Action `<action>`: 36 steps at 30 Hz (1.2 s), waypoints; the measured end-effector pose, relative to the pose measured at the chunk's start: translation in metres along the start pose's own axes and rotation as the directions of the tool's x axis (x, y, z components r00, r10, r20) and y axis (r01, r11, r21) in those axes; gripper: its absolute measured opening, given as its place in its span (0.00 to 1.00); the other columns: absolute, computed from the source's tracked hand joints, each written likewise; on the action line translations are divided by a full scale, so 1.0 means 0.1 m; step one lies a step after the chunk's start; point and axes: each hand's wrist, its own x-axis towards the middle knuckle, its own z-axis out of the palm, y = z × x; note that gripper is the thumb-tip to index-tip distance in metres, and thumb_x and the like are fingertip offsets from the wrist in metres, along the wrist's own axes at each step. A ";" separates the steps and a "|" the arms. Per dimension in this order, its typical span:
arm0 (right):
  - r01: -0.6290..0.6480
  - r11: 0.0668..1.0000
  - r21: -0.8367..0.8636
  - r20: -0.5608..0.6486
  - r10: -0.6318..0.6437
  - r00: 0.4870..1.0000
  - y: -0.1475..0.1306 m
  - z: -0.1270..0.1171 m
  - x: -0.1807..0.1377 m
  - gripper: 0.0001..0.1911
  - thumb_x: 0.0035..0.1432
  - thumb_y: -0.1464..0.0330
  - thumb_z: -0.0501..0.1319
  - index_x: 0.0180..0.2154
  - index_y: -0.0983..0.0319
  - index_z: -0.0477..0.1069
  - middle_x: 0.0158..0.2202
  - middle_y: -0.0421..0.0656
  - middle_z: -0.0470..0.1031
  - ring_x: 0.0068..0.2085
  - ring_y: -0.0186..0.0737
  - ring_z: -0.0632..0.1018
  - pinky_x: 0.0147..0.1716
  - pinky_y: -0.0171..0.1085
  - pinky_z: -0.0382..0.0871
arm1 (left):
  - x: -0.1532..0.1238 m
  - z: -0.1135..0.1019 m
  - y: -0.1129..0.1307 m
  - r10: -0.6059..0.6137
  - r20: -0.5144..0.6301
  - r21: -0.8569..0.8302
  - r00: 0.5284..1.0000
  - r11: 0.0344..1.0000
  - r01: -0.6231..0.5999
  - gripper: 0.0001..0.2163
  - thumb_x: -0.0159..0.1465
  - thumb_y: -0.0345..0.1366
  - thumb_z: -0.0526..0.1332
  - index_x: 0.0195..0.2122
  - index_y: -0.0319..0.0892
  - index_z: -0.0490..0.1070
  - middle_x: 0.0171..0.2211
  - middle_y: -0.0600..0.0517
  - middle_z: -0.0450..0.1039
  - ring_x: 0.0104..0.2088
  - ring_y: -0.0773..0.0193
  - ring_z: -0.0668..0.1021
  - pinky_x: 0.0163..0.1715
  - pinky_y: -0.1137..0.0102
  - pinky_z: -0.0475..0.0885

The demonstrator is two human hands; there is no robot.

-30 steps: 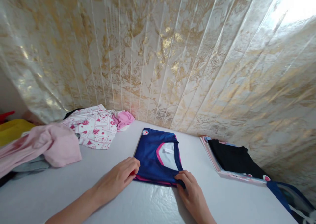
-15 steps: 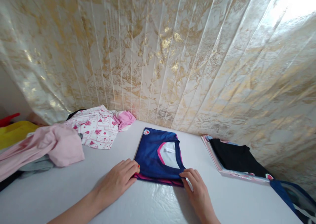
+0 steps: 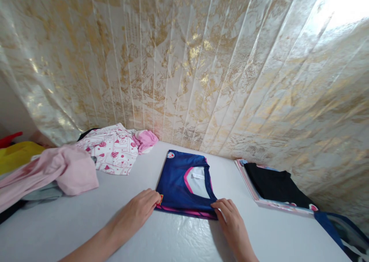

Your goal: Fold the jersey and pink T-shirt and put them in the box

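Note:
A folded navy blue shirt (image 3: 175,183) with pink trim, a white inner collar and a small round badge lies on the white table (image 3: 173,235). My left hand (image 3: 137,212) rests at its near left corner, fingers together, pinching the folded edge. My right hand (image 3: 232,223) is at its near right corner, fingertips curled onto the edge of the cloth. Both forearms reach in from the bottom of the view.
A pink garment (image 3: 57,169) and a white one with pink prints (image 3: 111,150) lie heaped at the left, with something yellow (image 3: 14,154) behind. At the right sits a stack of folded clothes topped by a black piece (image 3: 273,187). A gold-patterned curtain (image 3: 201,69) hangs behind.
Both hands slid slightly toward me along the shirt's near edge; the shirt stayed in place. The view shifted a little.

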 end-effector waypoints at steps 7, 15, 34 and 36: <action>-0.026 0.999 0.020 0.076 0.024 0.997 0.00 -0.01 -0.06 0.14 0.61 0.77 0.52 0.35 0.58 0.73 0.36 0.44 0.74 0.38 0.42 0.75 0.38 0.40 0.72 | 0.00 -0.09 0.13 0.035 0.087 0.077 0.996 0.996 -0.042 0.13 0.64 0.19 0.51 0.40 0.44 0.67 0.44 0.50 0.68 0.42 0.59 0.71 0.43 0.64 0.66; -0.029 0.999 0.020 0.074 0.027 0.997 0.04 -0.08 -0.12 0.11 0.62 0.74 0.53 0.40 0.57 0.71 0.37 0.44 0.74 0.39 0.43 0.75 0.38 0.41 0.73 | 0.08 -0.08 0.11 0.143 0.112 0.161 0.983 0.974 -0.160 0.08 0.68 0.25 0.55 0.39 0.43 0.70 0.42 0.51 0.68 0.39 0.60 0.69 0.39 0.64 0.65; 0.028 0.994 -0.101 0.086 -0.019 0.996 -0.02 -0.11 -0.10 0.12 0.61 0.77 0.52 0.40 0.58 0.70 0.37 0.43 0.74 0.37 0.42 0.74 0.37 0.40 0.70 | 0.08 -0.01 0.16 0.205 0.018 0.259 0.979 0.944 -0.203 0.11 0.70 0.25 0.51 0.37 0.42 0.71 0.42 0.49 0.71 0.40 0.59 0.72 0.40 0.64 0.66; 0.040 0.995 -0.090 0.094 -0.031 0.995 -0.05 -0.10 -0.09 0.11 0.61 0.76 0.52 0.37 0.58 0.71 0.36 0.43 0.74 0.37 0.41 0.74 0.36 0.39 0.70 | 0.08 0.00 0.16 0.212 0.026 0.263 0.977 0.941 -0.211 0.10 0.69 0.24 0.52 0.35 0.41 0.70 0.43 0.49 0.71 0.41 0.59 0.72 0.40 0.64 0.66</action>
